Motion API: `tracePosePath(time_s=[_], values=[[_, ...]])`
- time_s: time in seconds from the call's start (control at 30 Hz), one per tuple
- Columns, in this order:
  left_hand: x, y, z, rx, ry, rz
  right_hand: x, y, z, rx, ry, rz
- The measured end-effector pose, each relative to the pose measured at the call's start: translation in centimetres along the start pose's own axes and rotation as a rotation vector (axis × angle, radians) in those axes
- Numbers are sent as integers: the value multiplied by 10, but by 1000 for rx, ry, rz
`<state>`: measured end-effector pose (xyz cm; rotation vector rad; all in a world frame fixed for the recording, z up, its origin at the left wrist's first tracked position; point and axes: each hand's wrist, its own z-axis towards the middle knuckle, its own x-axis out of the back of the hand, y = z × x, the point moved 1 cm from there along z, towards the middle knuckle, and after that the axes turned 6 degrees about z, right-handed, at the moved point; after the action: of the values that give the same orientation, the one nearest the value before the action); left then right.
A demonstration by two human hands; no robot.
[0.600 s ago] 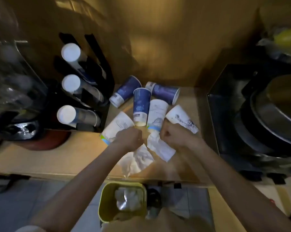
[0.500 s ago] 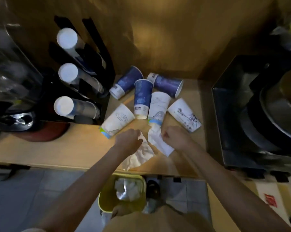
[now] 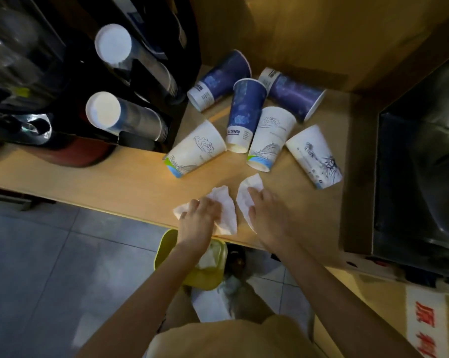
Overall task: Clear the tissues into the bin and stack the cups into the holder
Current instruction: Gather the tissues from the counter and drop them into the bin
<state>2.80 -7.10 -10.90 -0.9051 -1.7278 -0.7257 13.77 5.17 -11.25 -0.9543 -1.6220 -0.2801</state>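
Note:
Two crumpled white tissues lie near the counter's front edge. My left hand presses on the left tissue, fingers curled over it. My right hand rests on the right tissue. Several paper cups lie tipped over behind them: blue ones at the back, white printed ones in front. A yellow bin stands on the floor under the counter edge, with tissue inside. The black cup holder at left carries stacks of cups.
A dark metal sink with a pan sits at the right. A red round object lies under the holder at left. A wooden wall rises behind the cups. Grey tiled floor spreads below the counter.
Both hands have slid the tissues toward the counter's front edge, away from the cups. The camera has tilted closer and lower.

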Motion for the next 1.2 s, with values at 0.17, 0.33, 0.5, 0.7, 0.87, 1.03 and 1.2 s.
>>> tracePosePath(time_s=[0.17, 0.33, 0.5, 0.7, 0.87, 1.03, 1.2], values=[[-1, -13, -25, 51, 0, -138, -16, -9, -7, 48, 105, -53], [-13, -44, -56, 228, 30, -409, -34, -31, -29, -29, 97, 333], [-50, -85, -103, 351, 17, -617, -58, -69, -64, -130, 148, 732], [-105, -124, -140, 462, -103, -692, -128, -94, -101, -142, 128, 784], [-166, -137, -137, 440, -117, -675, -196, -78, -106, -210, 112, 720], [-233, -141, -116, 489, -174, -627, -261, -59, -89, -273, 60, 707], [-303, -141, -86, 487, -159, -631, -344, -41, -61, -295, 7, 731]])
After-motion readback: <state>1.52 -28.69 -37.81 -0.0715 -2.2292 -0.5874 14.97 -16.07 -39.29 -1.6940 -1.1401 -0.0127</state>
